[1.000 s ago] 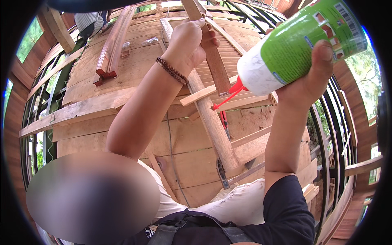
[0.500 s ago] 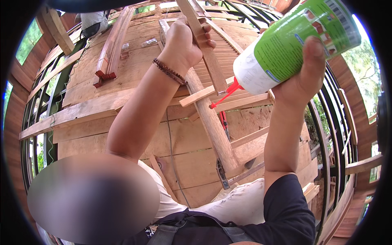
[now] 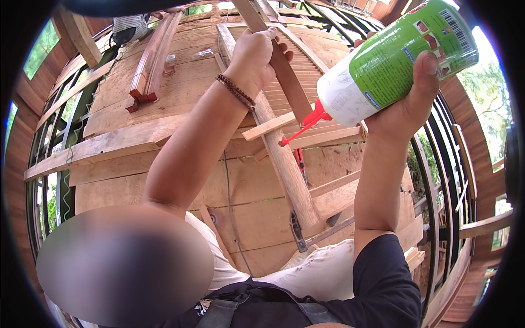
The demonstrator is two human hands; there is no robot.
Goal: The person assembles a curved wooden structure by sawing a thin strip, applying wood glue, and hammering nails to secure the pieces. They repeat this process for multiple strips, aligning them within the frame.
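Observation:
My left hand (image 3: 258,61) is closed round a narrow wooden slat (image 3: 295,85), which slants down toward the frame. In my right hand (image 3: 407,109) is a green and white glue bottle (image 3: 385,68), tilted with its red nozzle (image 3: 306,127) pointing down to the left. The nozzle's tip is at a small dark hole or notch in a wooden rail (image 3: 290,177). That rail is the near part of a louvred wooden frame (image 3: 306,65) with many thin slats. A short wooden strip (image 3: 268,128) crosses the rail just beyond the tip.
A hammer (image 3: 298,234) lies by the rail's near end, and a red-handled tool (image 3: 300,159) beside the rail. Reddish beams (image 3: 150,65) and a long board (image 3: 104,146) lie at left. A cable (image 3: 229,202) runs over the plank floor. Another person (image 3: 128,27) is at the far left.
My left hand has shifted slightly right with the slat, whose lower end is now behind the nozzle. The bottle has tilted a little; its tip stays at the same spot on the rail.

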